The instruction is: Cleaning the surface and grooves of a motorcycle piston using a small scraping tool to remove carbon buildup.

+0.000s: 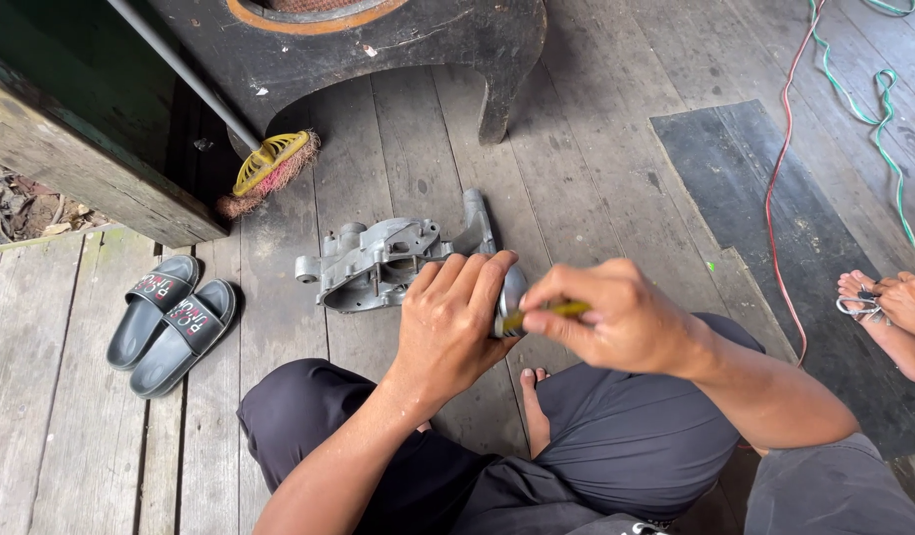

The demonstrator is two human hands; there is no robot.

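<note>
Fingers of right hand (616, 322) gripping yellow tool (541, 315) pointing left, left hand (457, 317) clasping grey casting (388, 263).

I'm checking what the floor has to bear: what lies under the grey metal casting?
The grey metal casting rests on bare wooden floorboards. Its near end is covered by the left hand, beside the right hand holding a yellow-handled tool, so what lies under there cannot be seen.

The metal engine case (378, 263) lies on the wooden floor (586, 188), just in front of the person's crossed legs (477, 456). The broom (269, 168) lies behind it, to the left. The pair of slippers (170, 322) sits well left of the case. The wires (844, 109) run along the floor's right edge.
</note>
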